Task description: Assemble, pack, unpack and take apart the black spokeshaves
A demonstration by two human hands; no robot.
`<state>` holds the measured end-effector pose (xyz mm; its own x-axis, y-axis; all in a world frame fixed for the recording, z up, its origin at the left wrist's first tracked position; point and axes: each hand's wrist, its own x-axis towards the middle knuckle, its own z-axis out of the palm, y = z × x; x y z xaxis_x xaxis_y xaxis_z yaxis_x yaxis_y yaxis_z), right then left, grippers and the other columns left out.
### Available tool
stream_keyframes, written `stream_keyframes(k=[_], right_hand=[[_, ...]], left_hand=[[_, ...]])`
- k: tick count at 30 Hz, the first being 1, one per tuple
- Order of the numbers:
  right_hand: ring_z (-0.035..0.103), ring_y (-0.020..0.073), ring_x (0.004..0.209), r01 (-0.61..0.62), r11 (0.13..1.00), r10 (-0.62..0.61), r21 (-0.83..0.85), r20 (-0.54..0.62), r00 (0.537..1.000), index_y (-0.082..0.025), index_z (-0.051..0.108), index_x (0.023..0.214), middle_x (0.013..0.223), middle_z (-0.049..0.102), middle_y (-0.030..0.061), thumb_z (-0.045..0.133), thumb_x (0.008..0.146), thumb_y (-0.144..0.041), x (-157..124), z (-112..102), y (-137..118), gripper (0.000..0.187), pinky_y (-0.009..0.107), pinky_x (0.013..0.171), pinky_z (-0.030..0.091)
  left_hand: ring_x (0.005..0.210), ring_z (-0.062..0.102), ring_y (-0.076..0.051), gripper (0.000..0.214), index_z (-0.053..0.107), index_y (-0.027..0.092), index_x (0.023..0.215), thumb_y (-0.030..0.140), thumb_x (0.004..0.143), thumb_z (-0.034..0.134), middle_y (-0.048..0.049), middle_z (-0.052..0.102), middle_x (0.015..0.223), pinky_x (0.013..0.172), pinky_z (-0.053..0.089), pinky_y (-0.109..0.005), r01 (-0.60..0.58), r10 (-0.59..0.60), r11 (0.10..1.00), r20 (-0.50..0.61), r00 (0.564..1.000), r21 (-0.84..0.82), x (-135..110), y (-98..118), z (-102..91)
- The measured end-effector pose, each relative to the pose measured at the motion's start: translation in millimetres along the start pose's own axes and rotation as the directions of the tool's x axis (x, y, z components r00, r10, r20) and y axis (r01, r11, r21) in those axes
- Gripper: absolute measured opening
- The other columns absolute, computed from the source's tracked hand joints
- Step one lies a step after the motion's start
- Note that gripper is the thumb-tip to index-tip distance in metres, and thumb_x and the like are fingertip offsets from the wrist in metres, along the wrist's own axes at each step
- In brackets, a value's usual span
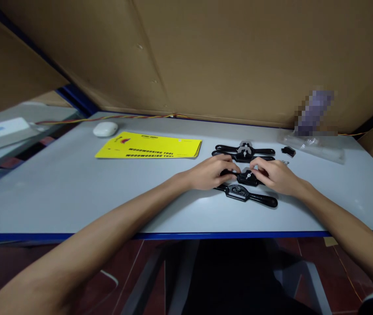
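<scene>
A black spokeshave [248, 178] with a silver screw [248, 175] at its middle lies on the table between my hands. My left hand [213, 172] is closed on its left handle. My right hand [273, 175] is closed over its right side, fingertips beside the screw; the right handle is mostly hidden beneath. Nearest me lies a black spokeshave body [237, 191], its middle plate and slot showing. Beyond my hands, two more spokeshaves lie close together, the farther one [263, 151] partly overlapping the nearer one [221, 156] in view.
A small black part [288, 151] and a small silver piece [285, 162] lie at right. Behind them are a clear plastic bag [329, 151] and a pixelated purple item [314, 113]. Yellow printed sleeves [150, 145] and a white mouse-like object [105, 129] lie left. Cardboard walls [222, 57] stand behind.
</scene>
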<state>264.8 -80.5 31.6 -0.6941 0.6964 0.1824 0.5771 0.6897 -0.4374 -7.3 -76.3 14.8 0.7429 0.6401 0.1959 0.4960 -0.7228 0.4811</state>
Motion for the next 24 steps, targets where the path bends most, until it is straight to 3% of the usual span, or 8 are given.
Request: stream_keyframes(k=[7,12,15,20,24], right_hand=[[0.049,0.0143,0.059,0.081,0.993,-0.086,-0.088,-0.056,0.995,-0.02,0.067,0.093,0.068,0.064,-0.0004,0.05,0.089,-0.017,-2.5,2.6,0.3,0.018,0.031,0.064,0.034],[0.06,0.0161,0.068,0.144,0.982,-0.148,-0.122,-0.022,0.989,-0.02,0.075,0.121,0.084,0.077,0.0023,0.049,0.089,-0.015,-3.3,2.0,-2.0,0.041,0.031,0.067,0.038],[0.066,0.0185,0.079,0.182,0.977,-0.179,-0.11,0.029,0.983,-0.02,0.076,0.126,0.096,0.08,0.0052,0.049,0.094,-0.018,-2.9,3.3,-1.9,0.042,0.032,0.073,0.042],[0.066,0.0185,0.081,0.23,0.969,-0.224,-0.093,0.07,0.972,-0.02,0.077,0.12,0.101,0.08,0.006,0.049,0.097,-0.02,-3.4,4.9,0.8,0.036,0.034,0.075,0.044],[0.056,0.0183,0.074,0.316,0.944,-0.312,-0.093,0.05,0.949,-0.021,0.076,0.097,0.08,0.071,0.0031,0.051,0.094,-0.018,-3.3,3.5,-0.3,0.025,0.034,0.074,0.042]], left_hand=[[0.094,0.066,-0.023,0.031,0.076,0.018,0.12,0.033,0.104,0.054,-0.0101,0.069,0.104,0.09,0.053,-0.04,0.008,-0.008,1.0,0.01,1.0,-0.002,0.7,1.4,-0.9],[0.096,0.066,-0.024,0.031,0.076,0.018,0.12,0.032,0.103,0.054,-0.0096,0.068,0.102,0.09,0.052,-0.039,0.013,-0.013,1.0,0.01,1.0,0.006,0.6,1.6,-1.3],[0.095,0.066,-0.024,0.032,0.076,0.018,0.12,0.033,0.104,0.054,-0.0095,0.068,0.102,0.09,0.052,-0.038,0.024,-0.024,1.0,0.02,1.0,0.002,0.5,2.6,-2.2],[0.094,0.066,-0.023,0.031,0.076,0.018,0.119,0.033,0.104,0.054,-0.0093,0.069,0.104,0.09,0.052,-0.037,0.02,-0.02,1.0,0.02,1.0,0.002,0.4,2.9,-3.0],[0.095,0.066,-0.023,0.031,0.076,0.017,0.12,0.032,0.104,0.054,-0.0096,0.069,0.104,0.089,0.052,-0.037,0.019,-0.019,1.0,0.019,1.0,0.004,0.3,2.3,-2.3]])
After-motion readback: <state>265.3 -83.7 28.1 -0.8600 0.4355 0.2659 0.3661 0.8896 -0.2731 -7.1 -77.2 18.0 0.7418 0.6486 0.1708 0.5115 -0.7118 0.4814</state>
